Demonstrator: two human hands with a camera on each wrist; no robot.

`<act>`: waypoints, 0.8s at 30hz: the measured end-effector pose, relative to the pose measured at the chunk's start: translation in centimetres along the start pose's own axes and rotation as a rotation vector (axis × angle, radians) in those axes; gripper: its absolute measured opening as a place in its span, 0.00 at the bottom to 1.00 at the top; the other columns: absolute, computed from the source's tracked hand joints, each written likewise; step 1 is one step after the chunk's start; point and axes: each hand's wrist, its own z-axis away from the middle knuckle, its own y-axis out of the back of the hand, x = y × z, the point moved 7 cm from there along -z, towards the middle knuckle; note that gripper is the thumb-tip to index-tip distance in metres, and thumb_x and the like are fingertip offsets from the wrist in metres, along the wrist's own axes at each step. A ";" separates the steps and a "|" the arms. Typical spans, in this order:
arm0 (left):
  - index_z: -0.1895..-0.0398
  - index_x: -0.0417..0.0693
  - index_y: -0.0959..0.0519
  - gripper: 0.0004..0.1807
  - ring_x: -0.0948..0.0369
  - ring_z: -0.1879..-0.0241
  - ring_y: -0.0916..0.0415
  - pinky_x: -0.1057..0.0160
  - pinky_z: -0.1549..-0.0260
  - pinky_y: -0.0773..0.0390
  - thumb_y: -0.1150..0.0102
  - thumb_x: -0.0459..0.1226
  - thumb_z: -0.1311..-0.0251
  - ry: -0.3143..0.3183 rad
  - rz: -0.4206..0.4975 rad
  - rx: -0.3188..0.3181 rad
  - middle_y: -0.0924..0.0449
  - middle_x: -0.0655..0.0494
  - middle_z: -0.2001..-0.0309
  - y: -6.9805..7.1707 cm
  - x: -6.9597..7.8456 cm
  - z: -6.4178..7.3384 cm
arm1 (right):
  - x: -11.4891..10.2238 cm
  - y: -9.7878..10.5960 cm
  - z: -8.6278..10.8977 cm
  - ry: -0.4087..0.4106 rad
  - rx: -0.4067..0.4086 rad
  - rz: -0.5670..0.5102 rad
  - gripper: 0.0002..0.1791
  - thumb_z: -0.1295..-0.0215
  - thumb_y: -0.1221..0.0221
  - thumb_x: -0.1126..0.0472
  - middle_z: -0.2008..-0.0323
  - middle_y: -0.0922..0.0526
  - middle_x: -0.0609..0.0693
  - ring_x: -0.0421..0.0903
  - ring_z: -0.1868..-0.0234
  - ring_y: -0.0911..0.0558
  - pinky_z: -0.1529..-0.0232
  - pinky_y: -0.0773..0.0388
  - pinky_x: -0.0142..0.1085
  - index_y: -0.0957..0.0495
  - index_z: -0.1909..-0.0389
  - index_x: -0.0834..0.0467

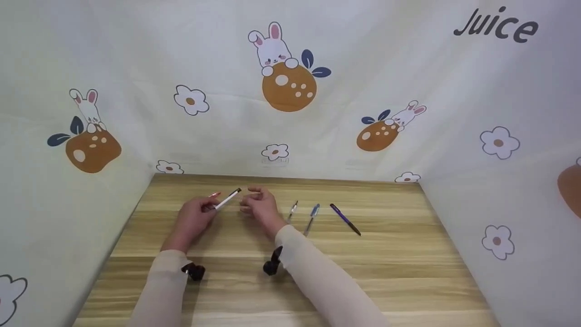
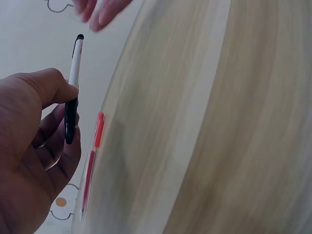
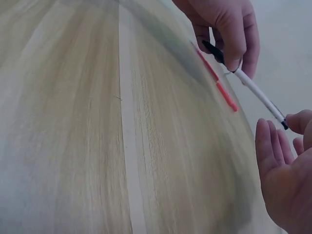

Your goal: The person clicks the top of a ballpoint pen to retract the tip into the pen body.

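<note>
My left hand [image 1: 194, 221] pinches a white pen [image 1: 228, 199] with a black grip section and a black end. In the left wrist view the thumb presses on the dark grip of the pen [image 2: 74, 73], whose black point faces down. The white barrel slants toward my right hand [image 1: 264, 210], which hovers beside its end with fingers loosely bent and holds nothing. Seen from the right wrist, the thumb and fingers of the right hand [image 3: 292, 180] are right by the pen's black end. Beyond the left hand lies a red pen [image 3: 219, 85] on the table.
Right of the hands, a clear pen with a dark tip [image 1: 293, 209], a blue-capped pen [image 1: 314, 212] and a dark blue pen [image 1: 346, 220] lie on the wooden table [image 1: 399, 281]. Pale printed cloth [image 1: 218, 136] encloses its back and sides.
</note>
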 end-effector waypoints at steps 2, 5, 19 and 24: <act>0.43 0.45 0.10 0.15 0.52 0.57 0.19 0.56 0.57 0.18 0.31 0.28 0.30 0.012 -0.019 -0.007 0.14 0.48 0.58 0.5 -0.3 0.0 | -0.4 0.0 0.5 -0.001 -0.023 0.029 0.24 0.26 0.36 0.72 0.55 0.13 0.57 0.63 0.49 0.09 0.50 0.09 0.48 0.25 0.32 0.67; 0.41 0.43 0.11 0.15 0.51 0.55 0.19 0.52 0.54 0.18 0.31 0.29 0.29 0.010 -0.058 -0.031 0.14 0.47 0.55 1.1 -0.7 0.0 | -1.2 0.0 1.4 0.010 -0.054 0.055 0.21 0.28 0.37 0.74 0.57 0.14 0.56 0.58 0.53 0.09 0.50 0.09 0.49 0.23 0.36 0.66; 0.46 0.39 0.10 0.11 0.48 0.56 0.20 0.43 0.53 0.20 0.31 0.29 0.27 -0.103 -0.260 -0.027 0.17 0.45 0.56 2.7 -1.1 0.0 | -3.7 2.9 4.9 0.064 -0.231 0.219 0.19 0.28 0.32 0.72 0.52 0.14 0.56 0.47 0.56 0.10 0.50 0.09 0.47 0.17 0.38 0.63; 0.45 0.39 0.11 0.11 0.47 0.56 0.20 0.42 0.53 0.19 0.31 0.29 0.28 -0.086 -0.281 -0.029 0.18 0.45 0.57 2.7 -1.6 -0.1 | -4.1 4.3 6.4 0.109 -0.313 0.315 0.21 0.28 0.33 0.71 0.48 0.14 0.60 0.46 0.53 0.12 0.49 0.10 0.43 0.18 0.36 0.60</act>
